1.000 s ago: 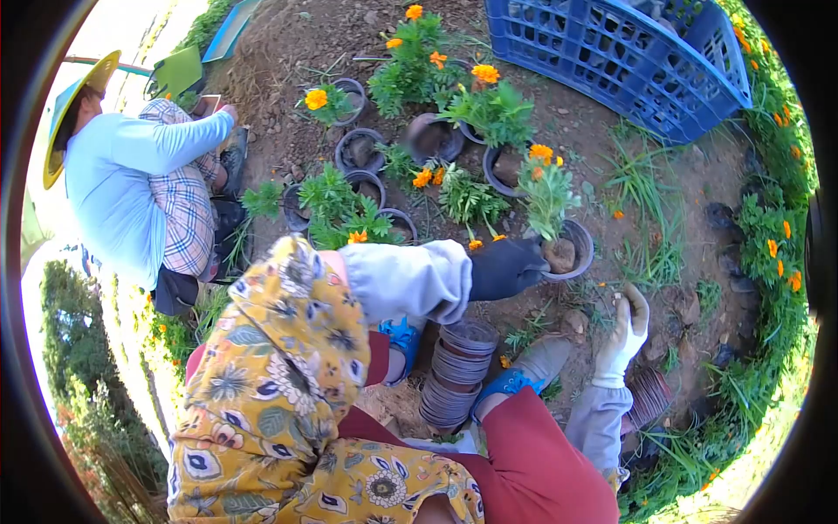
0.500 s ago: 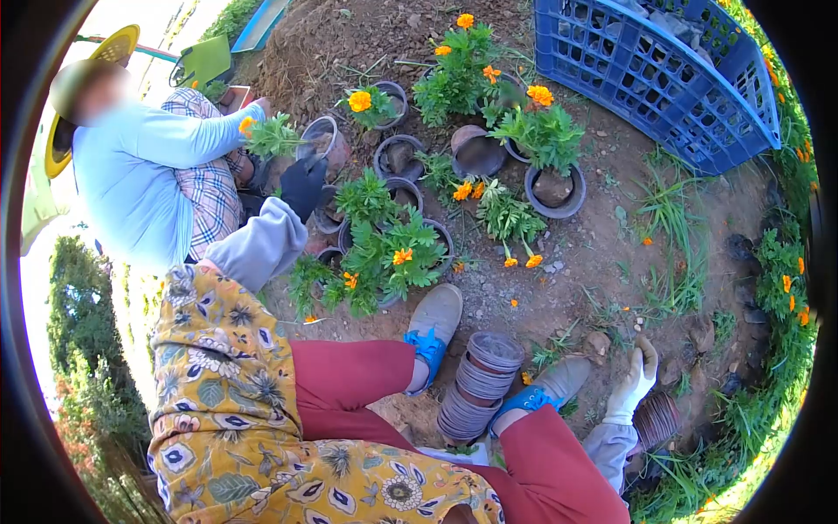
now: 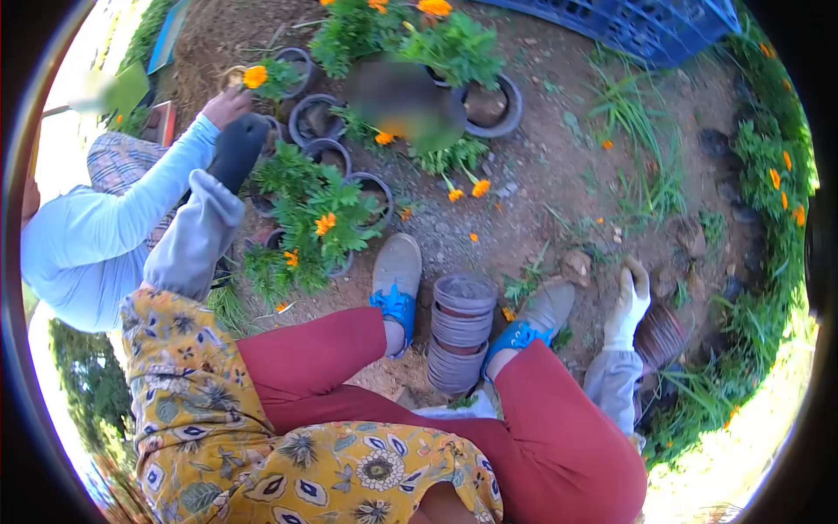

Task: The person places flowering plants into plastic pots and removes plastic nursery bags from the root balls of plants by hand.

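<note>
My left hand, in a black glove, is stretched out at the upper left, close beside the co-worker's bare hand. Its fingers are partly hidden, and whether it holds anything cannot be made out. An orange marigold stands just beyond the two hands. My right hand, in a pale glove, hangs low at the right with fingers extended and nothing visible in them. Beside it lies a stack of reddish pots. Between my shoes stands a tall stack of grey pots.
Potted marigolds cluster from the left to the top centre. Two cut marigolds lie on the soil. A blue crate is at the top right, and a plant border runs down the right. A co-worker sits at the left.
My left hand has gone from a potted marigold at the right to the far left, carrying a pot midway. The co-worker's arm now reaches towards it. My right hand stays low.
</note>
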Demonstrator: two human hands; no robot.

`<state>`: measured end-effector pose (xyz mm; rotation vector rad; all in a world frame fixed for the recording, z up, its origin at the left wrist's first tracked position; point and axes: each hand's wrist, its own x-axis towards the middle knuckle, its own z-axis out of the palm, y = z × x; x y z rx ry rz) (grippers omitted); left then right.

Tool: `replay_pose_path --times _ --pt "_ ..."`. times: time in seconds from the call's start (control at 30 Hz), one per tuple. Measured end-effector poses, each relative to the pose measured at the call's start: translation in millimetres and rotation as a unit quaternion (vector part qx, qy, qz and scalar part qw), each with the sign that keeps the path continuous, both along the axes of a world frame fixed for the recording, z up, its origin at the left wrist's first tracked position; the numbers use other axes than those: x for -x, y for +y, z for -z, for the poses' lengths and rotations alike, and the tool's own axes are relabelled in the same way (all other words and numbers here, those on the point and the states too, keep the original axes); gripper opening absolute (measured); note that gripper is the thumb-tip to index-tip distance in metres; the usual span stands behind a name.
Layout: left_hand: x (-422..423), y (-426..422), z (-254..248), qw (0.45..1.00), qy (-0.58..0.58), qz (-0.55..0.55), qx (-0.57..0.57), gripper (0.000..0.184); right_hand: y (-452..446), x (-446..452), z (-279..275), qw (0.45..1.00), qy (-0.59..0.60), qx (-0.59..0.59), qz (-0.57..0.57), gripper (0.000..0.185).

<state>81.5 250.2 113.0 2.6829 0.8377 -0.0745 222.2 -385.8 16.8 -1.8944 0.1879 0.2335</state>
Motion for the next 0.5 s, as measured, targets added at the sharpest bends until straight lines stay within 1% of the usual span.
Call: replay_pose_path --times 0.03,0.07,0.1,0.13,0.17,0.2,0.27,0.33,0.37,0.43,0.47,0.5 --pt "-26 -53 -28 0.997 -0.067 0.005 0.03 0.023 0 0 0 1.0 -0.006 -0.009 0.005 0.021" --pt "-41 -94 -41 0.98 -0.165 0.106 0.034 0.017 -9 -1 14 1.0 -0.002 -0.001 0.016 0.02" --pt "-53 -128 -50 0.967 -0.141 0.195 0.084 0.015 -8 0 13 1.0 -0.006 -0.024 0.019 0.02" --pt "-60 -159 -57 0.943 -0.117 0.282 0.129 0.014 -7 1 12 1.0 0.001 -0.021 0.024 0.02" --pt "-63 -195 -59 0.926 -0.037 0.265 0.266 0.012 -6 2 11 0.999 0.007 -0.02 0.027 0.02" --pt "-62 -219 -48 0.898 0.025 0.309 0.312 0.013 -4 2 8 0.999 0.012 -0.02 0.03 0.02" --pt "-43 -255 1 0.849 0.101 0.336 0.395 0.019 -1 3 5 0.999 0.023 -0.025 0.035 0.02" --pt "-25 -279 35 0.823 0.177 0.375 0.388 0.025 -2 3 7 0.998 0.02 -0.038 0.037 0.02" --pt "-19 -280 52 0.81 0.196 0.39 0.391 0.027 -3 4 9 0.998 0.02 -0.044 0.04 0.019" --pt "-9 -280 78 0.782 0.232 0.42 0.399 0.03 -7 6 11 0.999 0.019 -0.031 0.03 0.018" --pt "-13 -279 84 0.758 0.275 0.442 0.394 0.032 -11 6 11 0.999 0.016 -0.021 0.026 0.018" --pt "-14 -276 90 0.742 0.296 0.416 0.435 0.03 -13 6 13 0.999 0.01 -0.027 0.029 0.017"
